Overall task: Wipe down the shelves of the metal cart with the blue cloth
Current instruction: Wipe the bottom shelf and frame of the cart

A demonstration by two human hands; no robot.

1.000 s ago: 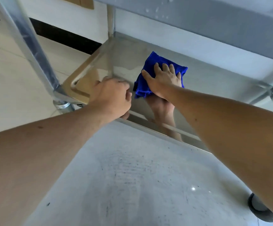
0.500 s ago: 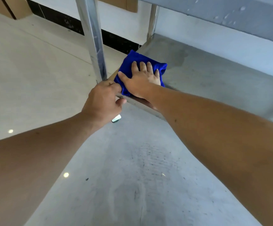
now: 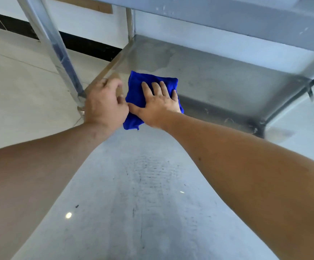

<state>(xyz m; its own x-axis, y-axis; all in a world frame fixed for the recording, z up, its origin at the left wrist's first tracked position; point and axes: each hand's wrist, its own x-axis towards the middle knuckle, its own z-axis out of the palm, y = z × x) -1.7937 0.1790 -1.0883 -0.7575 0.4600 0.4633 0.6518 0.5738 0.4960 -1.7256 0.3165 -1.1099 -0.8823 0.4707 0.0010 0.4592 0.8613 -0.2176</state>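
The blue cloth (image 3: 134,91) lies folded on the lower steel shelf (image 3: 227,81) of the metal cart, at its front edge near the left corner, and one end hangs over the rim. My right hand (image 3: 158,104) presses flat on the cloth, fingers straight and thumb spread to the left. Just left of it, my left hand (image 3: 105,106) grips the shelf's front left corner with curled fingers, beside the front left post (image 3: 58,53). A wet patch shows on the shelf behind the cloth.
The upper shelf (image 3: 227,14) overhangs the lower one, with water drops on its edge. A rear post (image 3: 131,21) stands at the back left corner and the right frame (image 3: 311,85) at the far right. Scuffed grey floor (image 3: 143,194) lies below my arms.
My right hand has slid the cloth from the shelf's left corner a little to the right along the front edge. The left hand stays at the corner. The view has shifted.
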